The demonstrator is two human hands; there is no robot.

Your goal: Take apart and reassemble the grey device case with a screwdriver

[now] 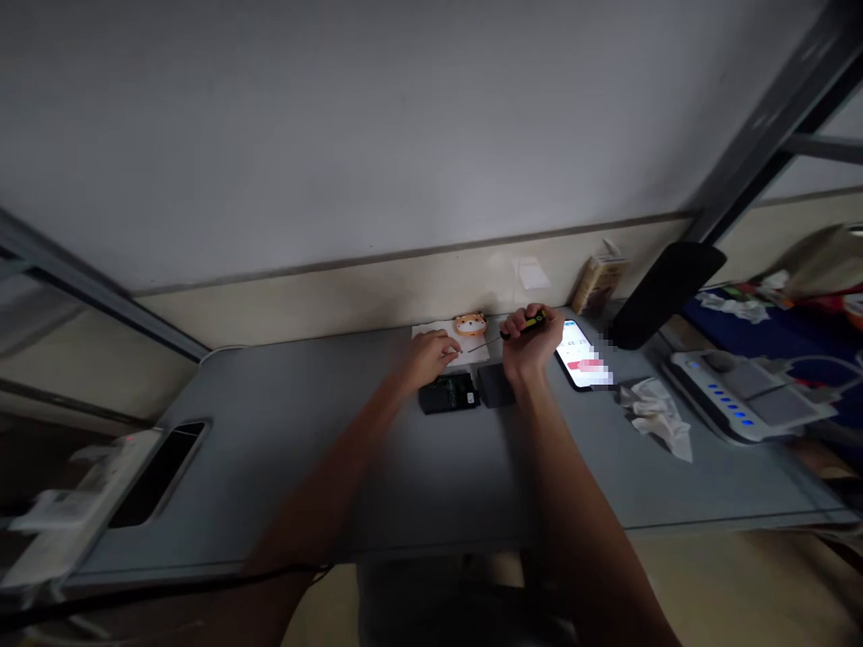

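Head camera view, looking down a long grey desk: a slim screwdriver (527,323) with a yellow-and-black handle is clamped in the right hand (529,346), the grip closed around the handle. Its thin shaft reaches left across a sheet of white paper (474,352) toward the left hand (426,357), whose grip rests on the paper with fingers drawn together near the shaft's tip; whether they pinch something small cannot be told from this view.

Just below the paper, a black case (449,395) showing a green circuit board lies beside a dark grey box-like cover (494,385), both on the surface (303,476). An orange-and-white cartoon animal figure (470,324) sits at the paper's far edge. A lit smartphone (573,346), its screen partly pixelated, lies just right of the right hand. Farther right are a crumpled tissue (657,415) and a white charging unit (738,395) with blue lights.

Risks, as judged from this position: under pressure the fine tip could skid off whatever it meets and jab the left fingers or scratch the circuit board. Any tiny part could slip from the paper and be lost in the dim light. The right wrist, working close to the smartphone, could knock it aside.
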